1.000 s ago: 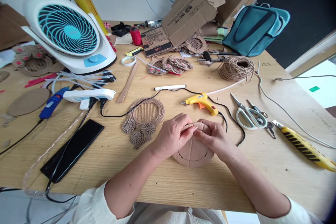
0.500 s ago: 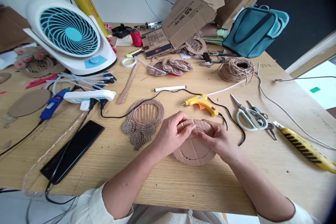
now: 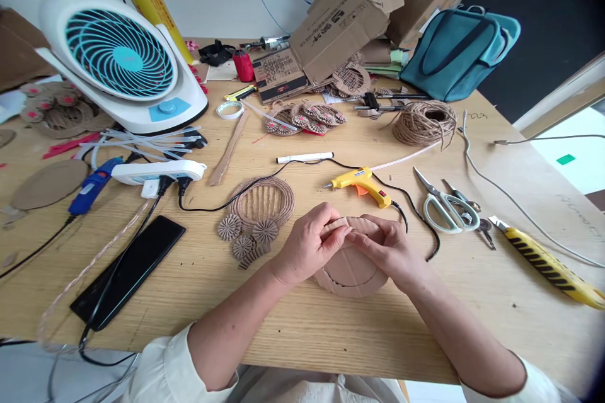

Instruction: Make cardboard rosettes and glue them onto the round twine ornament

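One fan (image 3: 120, 56) stands on the table (image 3: 293, 327). Just in front of the fan there are one power strip (image 3: 158, 170), one blue glue gun (image 3: 92, 184) and one phone (image 3: 127, 271). Right of the fan there are one yellow glue gun (image 3: 362, 181), making two guns, one marker (image 3: 305, 157), one tape roll (image 3: 230, 109), one twine ball (image 3: 423, 123), one pair of scissors (image 3: 444, 209), one knife (image 3: 548, 262), one bag (image 3: 458, 50), one cardboard ring (image 3: 262, 200) and three round rosettes (image 3: 230, 227). Two hands, the left hand (image 3: 307, 245) and the right hand (image 3: 390, 255), pinch one disc (image 3: 350, 271).
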Demonstrator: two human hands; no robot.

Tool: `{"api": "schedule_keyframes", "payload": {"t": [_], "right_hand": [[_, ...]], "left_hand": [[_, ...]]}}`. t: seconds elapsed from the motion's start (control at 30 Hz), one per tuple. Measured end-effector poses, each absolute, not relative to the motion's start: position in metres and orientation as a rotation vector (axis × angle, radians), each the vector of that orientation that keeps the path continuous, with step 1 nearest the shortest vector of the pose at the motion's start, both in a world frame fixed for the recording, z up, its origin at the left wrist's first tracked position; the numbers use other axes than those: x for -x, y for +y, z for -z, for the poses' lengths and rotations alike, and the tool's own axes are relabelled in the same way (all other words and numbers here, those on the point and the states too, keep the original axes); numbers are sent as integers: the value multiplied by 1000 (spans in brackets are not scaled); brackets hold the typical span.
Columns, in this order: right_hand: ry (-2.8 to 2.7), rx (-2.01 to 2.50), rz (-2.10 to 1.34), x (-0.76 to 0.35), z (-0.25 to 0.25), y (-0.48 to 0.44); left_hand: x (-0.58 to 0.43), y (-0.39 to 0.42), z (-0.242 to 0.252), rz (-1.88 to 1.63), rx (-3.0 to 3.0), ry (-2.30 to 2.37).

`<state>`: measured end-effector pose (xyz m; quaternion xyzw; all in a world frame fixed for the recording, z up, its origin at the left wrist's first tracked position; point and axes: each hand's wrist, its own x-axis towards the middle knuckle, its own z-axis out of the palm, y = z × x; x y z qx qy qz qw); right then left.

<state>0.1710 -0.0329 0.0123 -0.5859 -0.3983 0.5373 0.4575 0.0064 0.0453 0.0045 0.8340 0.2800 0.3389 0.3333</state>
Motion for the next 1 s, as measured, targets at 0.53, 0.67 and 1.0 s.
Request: {"api": "schedule_keyframes", "payload": {"t": [0.53,0.67,1.0], "right_hand": [[-1246,1614,-1201,-164,-20,-37],[-1244,1641,-1176,-164,-20,-38],[-1113,1493,-1350,-181,-14,-34]], "left_hand": [[-5,44,-9,-740,-2326,732],[-6,41,-7,-786,-2327,730],[-7,48,-11,-714,-2071,777]]}}
